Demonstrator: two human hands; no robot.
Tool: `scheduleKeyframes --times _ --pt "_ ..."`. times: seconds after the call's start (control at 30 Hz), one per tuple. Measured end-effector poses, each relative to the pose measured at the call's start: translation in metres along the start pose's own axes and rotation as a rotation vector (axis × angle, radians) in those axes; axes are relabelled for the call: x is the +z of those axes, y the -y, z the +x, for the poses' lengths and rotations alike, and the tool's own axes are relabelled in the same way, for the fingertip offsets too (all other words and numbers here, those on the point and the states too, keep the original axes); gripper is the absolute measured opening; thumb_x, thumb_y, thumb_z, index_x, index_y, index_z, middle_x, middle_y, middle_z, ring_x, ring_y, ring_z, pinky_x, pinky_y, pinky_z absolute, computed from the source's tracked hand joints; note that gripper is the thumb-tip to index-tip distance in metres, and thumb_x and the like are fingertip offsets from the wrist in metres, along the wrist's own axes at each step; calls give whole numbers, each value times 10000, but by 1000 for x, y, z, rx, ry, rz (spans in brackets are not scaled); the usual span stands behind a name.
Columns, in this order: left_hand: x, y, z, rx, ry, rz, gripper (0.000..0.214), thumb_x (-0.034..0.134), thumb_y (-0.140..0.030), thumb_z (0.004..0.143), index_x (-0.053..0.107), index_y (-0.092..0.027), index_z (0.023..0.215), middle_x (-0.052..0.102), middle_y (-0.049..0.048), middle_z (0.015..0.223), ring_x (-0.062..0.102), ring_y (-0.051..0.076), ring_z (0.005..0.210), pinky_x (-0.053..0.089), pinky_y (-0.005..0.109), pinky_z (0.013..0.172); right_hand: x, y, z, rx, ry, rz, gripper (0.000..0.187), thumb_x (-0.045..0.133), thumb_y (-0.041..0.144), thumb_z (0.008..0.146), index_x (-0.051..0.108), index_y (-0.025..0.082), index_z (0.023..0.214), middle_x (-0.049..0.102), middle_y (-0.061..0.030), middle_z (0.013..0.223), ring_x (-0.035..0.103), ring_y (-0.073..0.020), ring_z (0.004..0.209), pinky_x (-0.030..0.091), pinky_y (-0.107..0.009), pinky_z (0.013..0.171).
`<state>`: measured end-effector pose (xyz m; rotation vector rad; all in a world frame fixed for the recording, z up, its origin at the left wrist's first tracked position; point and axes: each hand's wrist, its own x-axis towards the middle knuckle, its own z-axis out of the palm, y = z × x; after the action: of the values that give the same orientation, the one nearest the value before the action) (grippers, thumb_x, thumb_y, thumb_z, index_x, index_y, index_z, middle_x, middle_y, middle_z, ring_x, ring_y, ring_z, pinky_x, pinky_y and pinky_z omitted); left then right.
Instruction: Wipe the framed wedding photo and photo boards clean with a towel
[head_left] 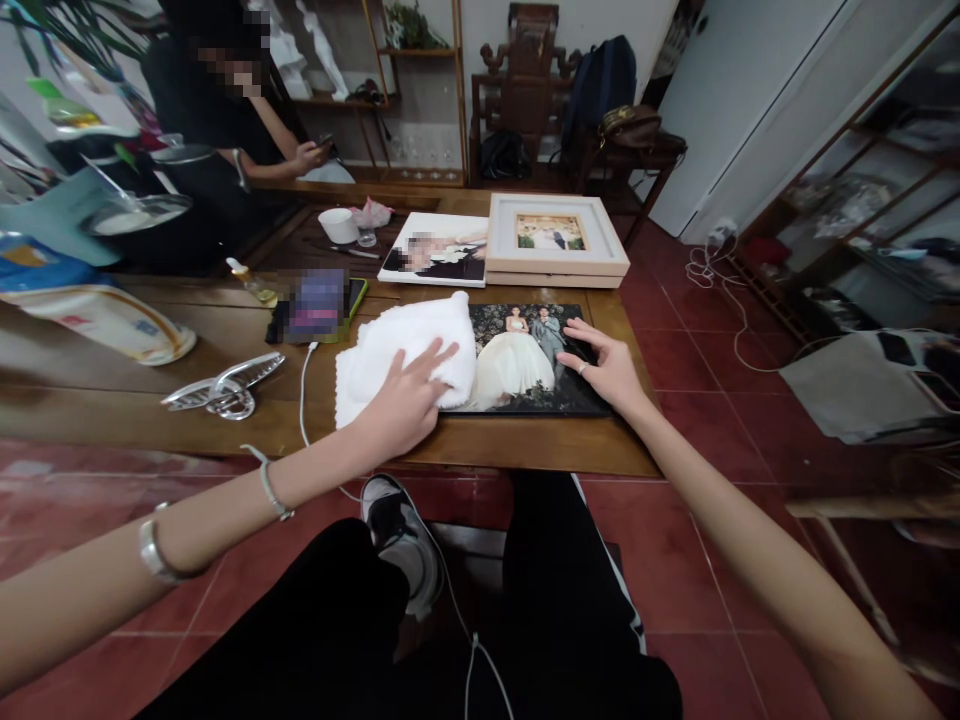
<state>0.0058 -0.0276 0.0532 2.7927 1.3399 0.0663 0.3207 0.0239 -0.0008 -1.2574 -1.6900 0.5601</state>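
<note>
A dark wedding photo print (536,365) lies flat near the front edge of the wooden table (225,330). A white cloth (397,350) covers its left part. My left hand (405,400) rests flat on the cloth with fingers stretched out. My right hand (604,365) presses on the print's right edge, fingers spread, a ring on one finger. Neither hand grips anything.
Behind the print lie a second photo print (435,250) and a white framed photo (555,235). A phone (319,305) with a white cable, a small bottle (251,282), a metal clip (221,390), a white cup (339,225) and a packet (97,315) sit leftward. A person sits at the far left.
</note>
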Motion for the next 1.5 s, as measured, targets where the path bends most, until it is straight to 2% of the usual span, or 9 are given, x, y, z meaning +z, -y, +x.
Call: scheduleKeyframes --times 0.23,0.43,0.6,0.7,0.9,1.0,1.1,1.33,1.5 --pt "-2 -18 -15 135 -2 13 315 449 -7 692 713 -125 819 280 145 1562 215 365 1450 229 677 1112 2 2 -1 -51 1 -29 371 728 347 759 711 227 1110 652 -92 1274 512 -264 1301 368 -509 1120" --pt "-10 33 42 17 -13 41 429 386 -62 774 665 -87 1099 355 178 1523 277 340 1435 332 639 1071 1 9 -3 -61 16 -93 497 802 444 680 703 251 1127 643 -94 1288 503 -284 1305 364 -539 1114" --pt "-9 64 70 17 -33 43 442 385 -54 756 657 -96 1101 364 171 1522 262 313 1445 313 622 1087 0 10 -3 -56 30 -89 512 800 453 681 701 238 1135 632 -108 1301 502 -288 1305 364 -530 1118" --pt "-7 46 52 51 -7 9 437 390 -38 736 675 -106 1061 326 151 1545 233 312 1455 272 636 1108 0 8 -2 -49 32 -86 523 806 456 672 696 261 1145 624 -90 1315 498 -291 1309 358 -541 1120" --pt "1 -22 -18 212 -2 -3 281 483 -19 686 710 -143 795 249 114 1579 140 338 1473 163 654 1144 -1 9 -2 -44 34 -85 559 811 473 659 689 256 1159 615 -92 1327 516 -285 1293 363 -532 1120" --pt "-1 -32 -30 254 6 -36 269 500 -19 682 712 -155 776 253 89 1579 169 331 1469 179 636 1152 -1 10 -2 -40 31 -84 550 808 485 658 696 258 1146 623 -94 1316 513 -291 1295 360 -537 1119" --pt "-8 -17 -10 195 39 -52 363 456 -17 709 722 -147 918 296 106 1562 234 315 1454 240 615 1141 0 9 -2 -42 36 -87 515 796 488 674 701 272 1132 639 -82 1294 495 -289 1311 355 -546 1118" --pt "-7 52 66 63 -4 30 480 378 -32 750 646 -106 1141 290 140 1563 209 304 1462 240 648 1116 -1 10 -4 -72 72 -142 474 756 467 731 684 283 1162 617 -74 1327 468 -278 1333 342 -556 1121" --pt "-5 44 51 119 39 72 430 393 -16 751 677 -98 1064 240 133 1580 172 308 1470 216 636 1134 -2 14 -6 -71 118 -168 498 730 474 755 660 273 1206 554 -77 1398 422 -273 1367 320 -546 1137"
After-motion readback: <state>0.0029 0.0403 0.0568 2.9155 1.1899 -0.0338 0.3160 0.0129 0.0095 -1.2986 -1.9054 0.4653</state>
